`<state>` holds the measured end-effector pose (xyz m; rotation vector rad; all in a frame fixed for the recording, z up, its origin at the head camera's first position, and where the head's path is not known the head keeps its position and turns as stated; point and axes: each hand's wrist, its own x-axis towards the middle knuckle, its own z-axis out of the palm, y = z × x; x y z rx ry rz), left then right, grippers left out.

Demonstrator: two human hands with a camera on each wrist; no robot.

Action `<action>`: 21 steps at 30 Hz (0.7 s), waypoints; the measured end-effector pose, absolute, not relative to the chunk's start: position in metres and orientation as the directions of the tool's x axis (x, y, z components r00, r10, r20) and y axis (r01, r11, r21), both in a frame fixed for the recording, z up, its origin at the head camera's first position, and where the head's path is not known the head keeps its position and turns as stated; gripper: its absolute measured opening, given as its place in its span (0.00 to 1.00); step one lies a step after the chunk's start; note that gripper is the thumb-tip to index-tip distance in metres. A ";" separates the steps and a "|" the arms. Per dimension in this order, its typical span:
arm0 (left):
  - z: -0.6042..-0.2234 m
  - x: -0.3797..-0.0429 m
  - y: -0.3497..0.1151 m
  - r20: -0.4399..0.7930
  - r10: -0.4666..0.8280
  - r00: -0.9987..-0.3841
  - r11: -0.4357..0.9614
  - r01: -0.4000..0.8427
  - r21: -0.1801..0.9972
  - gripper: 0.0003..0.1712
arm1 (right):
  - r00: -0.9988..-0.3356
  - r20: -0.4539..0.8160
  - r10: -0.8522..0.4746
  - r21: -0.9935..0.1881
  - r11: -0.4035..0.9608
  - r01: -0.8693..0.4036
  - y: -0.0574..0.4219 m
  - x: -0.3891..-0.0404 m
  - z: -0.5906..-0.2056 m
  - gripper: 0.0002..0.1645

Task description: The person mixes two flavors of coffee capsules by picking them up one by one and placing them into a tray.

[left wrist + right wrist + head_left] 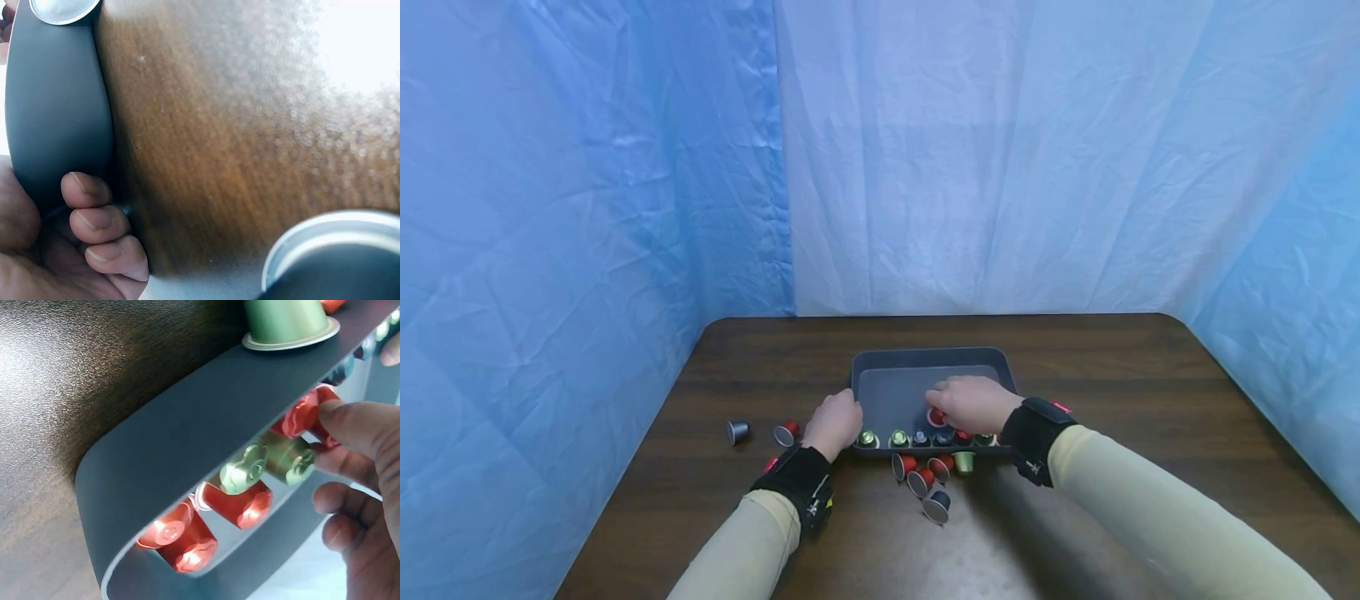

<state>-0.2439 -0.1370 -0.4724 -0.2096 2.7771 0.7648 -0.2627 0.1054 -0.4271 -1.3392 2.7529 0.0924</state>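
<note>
A dark grey baking tray (pixel 887 390) lies on the table, with a row of coffee capsules along its near side. My left hand (pixel 835 423) grips the tray's left edge; the left wrist view shows its fingers (pixel 103 224) curled against the wall near a corner. Over the tray, my right hand (pixel 976 402) pinches a red coffee capsule (pixel 936 417) between thumb and fingers. Below it the row includes green capsules (pixel 899 438), blue ones (pixel 921 438) and a red one (pixel 962 438). The right wrist view shows red capsules (pixel 240 506) in two rows at the tray's end.
In front of the tray, several loose capsules lie on the wooden table (pixel 880 542): red ones (pixel 921 482), a dark one (pixel 937 507) and a green one (pixel 964 462). Left of my left hand are a red capsule (pixel 787 432) and a dark blue capsule (pixel 738 432).
</note>
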 end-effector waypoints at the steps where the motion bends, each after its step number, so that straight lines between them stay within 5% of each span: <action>1: -0.472 -0.244 -0.137 -0.280 -0.074 -0.957 0.851 -0.207 0.482 0.19 | -0.618 -0.098 -0.780 0.026 0.618 -0.786 0.105 -0.263 -0.428 0.14; 21: -0.472 -0.243 -0.137 -0.279 -0.078 -0.957 0.846 -0.211 0.490 0.21 | -0.620 -0.036 -0.784 0.019 0.620 -0.785 0.111 -0.259 -0.426 0.13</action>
